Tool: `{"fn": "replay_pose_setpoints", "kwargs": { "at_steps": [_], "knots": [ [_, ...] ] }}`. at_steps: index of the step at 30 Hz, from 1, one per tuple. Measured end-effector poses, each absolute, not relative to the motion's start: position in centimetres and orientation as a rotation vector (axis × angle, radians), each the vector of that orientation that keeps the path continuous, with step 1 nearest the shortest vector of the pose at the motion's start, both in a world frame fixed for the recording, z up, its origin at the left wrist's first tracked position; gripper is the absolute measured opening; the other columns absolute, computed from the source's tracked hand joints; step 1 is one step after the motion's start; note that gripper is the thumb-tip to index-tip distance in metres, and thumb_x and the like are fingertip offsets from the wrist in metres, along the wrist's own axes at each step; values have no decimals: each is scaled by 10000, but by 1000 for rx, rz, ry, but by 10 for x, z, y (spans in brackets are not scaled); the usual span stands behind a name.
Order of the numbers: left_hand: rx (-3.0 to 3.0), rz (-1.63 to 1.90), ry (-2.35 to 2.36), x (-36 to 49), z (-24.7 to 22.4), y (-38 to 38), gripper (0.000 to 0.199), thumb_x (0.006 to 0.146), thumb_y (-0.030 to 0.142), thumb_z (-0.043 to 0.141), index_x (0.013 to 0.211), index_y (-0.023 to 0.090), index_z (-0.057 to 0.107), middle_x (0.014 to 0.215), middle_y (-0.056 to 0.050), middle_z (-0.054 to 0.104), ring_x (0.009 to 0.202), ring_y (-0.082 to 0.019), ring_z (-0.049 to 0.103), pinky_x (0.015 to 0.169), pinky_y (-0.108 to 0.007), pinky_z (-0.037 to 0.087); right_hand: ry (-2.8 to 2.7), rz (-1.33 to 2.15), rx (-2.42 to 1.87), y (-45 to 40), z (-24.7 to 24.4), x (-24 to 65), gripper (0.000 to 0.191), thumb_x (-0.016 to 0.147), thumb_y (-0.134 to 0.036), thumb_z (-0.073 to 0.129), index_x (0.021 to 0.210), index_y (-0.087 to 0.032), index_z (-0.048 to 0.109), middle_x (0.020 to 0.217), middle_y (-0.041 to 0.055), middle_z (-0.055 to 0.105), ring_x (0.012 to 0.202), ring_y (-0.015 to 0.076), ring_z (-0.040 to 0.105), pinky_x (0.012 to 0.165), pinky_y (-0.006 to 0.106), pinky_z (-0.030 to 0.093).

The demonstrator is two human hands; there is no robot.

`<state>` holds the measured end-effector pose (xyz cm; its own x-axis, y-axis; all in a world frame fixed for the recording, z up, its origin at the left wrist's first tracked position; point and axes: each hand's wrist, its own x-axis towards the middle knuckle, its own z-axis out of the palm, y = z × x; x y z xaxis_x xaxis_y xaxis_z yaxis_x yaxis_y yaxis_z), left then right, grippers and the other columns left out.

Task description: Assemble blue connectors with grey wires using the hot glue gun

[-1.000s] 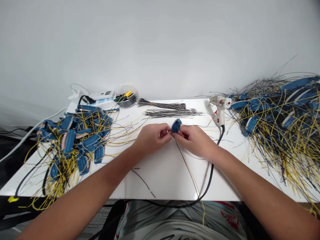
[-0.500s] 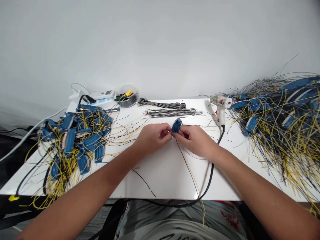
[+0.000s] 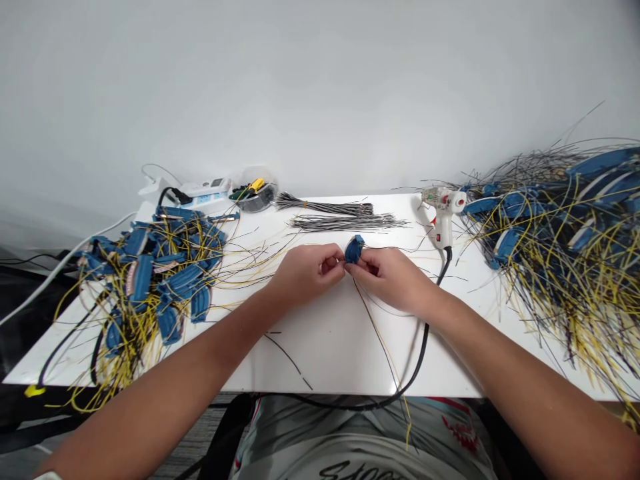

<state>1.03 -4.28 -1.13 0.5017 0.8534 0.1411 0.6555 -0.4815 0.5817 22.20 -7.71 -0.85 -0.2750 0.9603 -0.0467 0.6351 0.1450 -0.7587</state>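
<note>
Over the middle of the white table, my right hand (image 3: 383,272) grips a small blue curved plastic part (image 3: 353,249) between thumb and fingers. From that part a black wire and a yellow wire (image 3: 390,357) hang down past the table's front edge. My left hand (image 3: 311,270) is closed in a pinch, its fingertips right beside the part's left side. Whatever sits between those left fingertips is too small or hidden to make out. Behind both hands lie two bundles of thin dark wires (image 3: 345,223).
Blue parts with tangled yellow and black wires (image 3: 143,277) heap up at the left, and a bigger heap (image 3: 590,247) covers the right. A glue gun (image 3: 443,217) stands at the back right, its black cord looping forward. A power strip (image 3: 207,195) and round container (image 3: 260,200) sit back left.
Both hands and the blue part hold nearly the same pose. The camera view has shifted slightly.
</note>
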Motion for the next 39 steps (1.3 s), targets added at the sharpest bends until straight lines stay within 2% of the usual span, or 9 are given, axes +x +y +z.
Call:
{"fn": "replay_pose_setpoints", "kwargs": {
  "at_steps": [31, 39],
  "knots": [
    [2312, 563, 1230, 10, -11, -43, 100, 842, 232, 606, 813, 206, 699, 687, 49, 650, 634, -106, 518, 618, -250, 349, -1996, 967, -1505, -78, -9, 223, 409, 986, -446, 583, 689, -223, 412, 611, -39, 439, 588, 127, 356, 570, 316, 236],
    [2307, 583, 1224, 9, -12, -42, 124, 851, 241, 615, 855, 211, 735, 678, 50, 651, 632, -103, 519, 622, -242, 354, -1978, 946, -1510, -77, -11, 223, 446, 976, -466, 600, 674, -220, 383, 593, -52, 407, 577, 120, 335, 556, 313, 223]
  ]
}}
